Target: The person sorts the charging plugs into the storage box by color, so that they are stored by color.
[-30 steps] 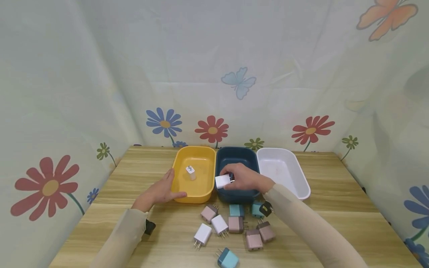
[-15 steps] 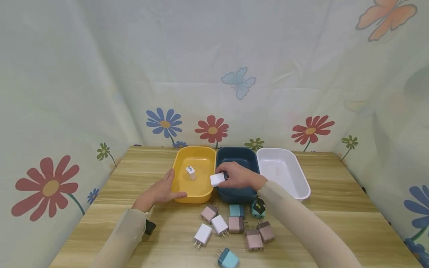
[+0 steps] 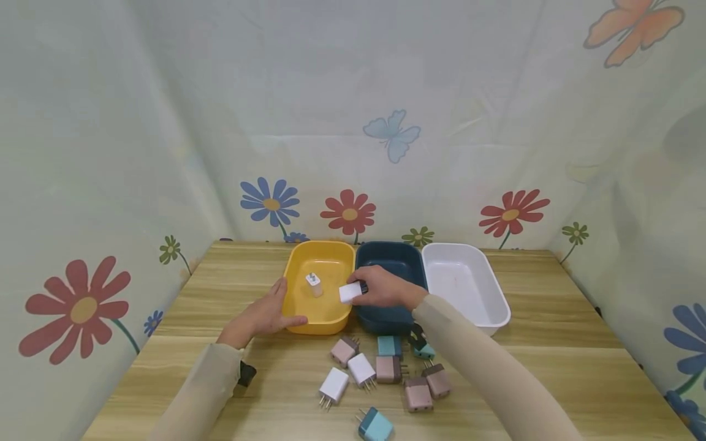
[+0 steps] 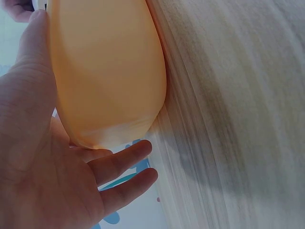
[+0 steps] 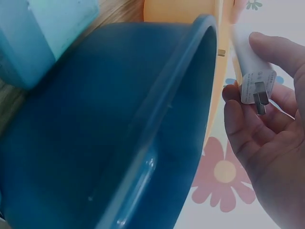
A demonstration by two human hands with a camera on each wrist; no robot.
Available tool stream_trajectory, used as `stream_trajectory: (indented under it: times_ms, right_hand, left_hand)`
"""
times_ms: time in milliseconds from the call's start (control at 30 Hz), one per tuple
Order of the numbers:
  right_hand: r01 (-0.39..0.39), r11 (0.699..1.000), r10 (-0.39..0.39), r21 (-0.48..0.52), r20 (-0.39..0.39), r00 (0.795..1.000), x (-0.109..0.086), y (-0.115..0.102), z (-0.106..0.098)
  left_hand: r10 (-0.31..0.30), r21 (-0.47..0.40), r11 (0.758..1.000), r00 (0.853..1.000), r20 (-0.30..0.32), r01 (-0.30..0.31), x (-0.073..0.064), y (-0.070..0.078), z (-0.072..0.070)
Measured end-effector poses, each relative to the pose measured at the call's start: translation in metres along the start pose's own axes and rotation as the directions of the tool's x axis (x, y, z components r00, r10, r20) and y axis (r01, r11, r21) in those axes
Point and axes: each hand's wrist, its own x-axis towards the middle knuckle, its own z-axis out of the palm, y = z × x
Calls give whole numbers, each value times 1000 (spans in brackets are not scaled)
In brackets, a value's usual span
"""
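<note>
Between right thumb and fingers, a white plug-in charger [image 3: 350,292] is pinched over the yellow bin's right rim; its metal prongs [image 5: 260,98] show in the right wrist view, pointing back toward the wrist. The right hand [image 3: 383,286] hovers above the dark blue bin [image 3: 394,257]. At the near left corner of the yellow bin [image 3: 325,327], the left hand [image 3: 268,310] rests with its thumb along the front and fingers at the left side. Two of its fingers [image 4: 128,193] stretch out straight under the bin's corner. Another white charger [image 3: 314,283] stands prongs up inside the yellow bin.
A white bin [image 3: 491,288] adjoins the dark blue one. In front of the bins lie several chargers: white [image 3: 333,385], pink-and-brown [image 3: 417,394] and teal [image 3: 376,425]. A flowered cloth [image 3: 397,196] hangs behind the wooden table [image 3: 551,380].
My right hand has moved left with the white charger, from over the dark blue bin to the yellow bin's right rim. My left hand has stayed in place.
</note>
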Motion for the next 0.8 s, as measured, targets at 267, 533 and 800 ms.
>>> stream_trajectory:
  times_ms: [267,533,800]
  right_hand:
    - [-27,1000,27,13,2,1000,7,7,4]
    - [-69,997,70,46,-4,998,12,9,7]
    - [-121,986,123,116,-8,992,20,9,10]
  left_hand:
    - [3,-3,1000,1000,-7,-3,-1,1,0]
    - [12,-13,1000,1000,-13,-13,-2,1,-1]
    - [14,-17,1000,1000,-13,-15,-1,-2,1]
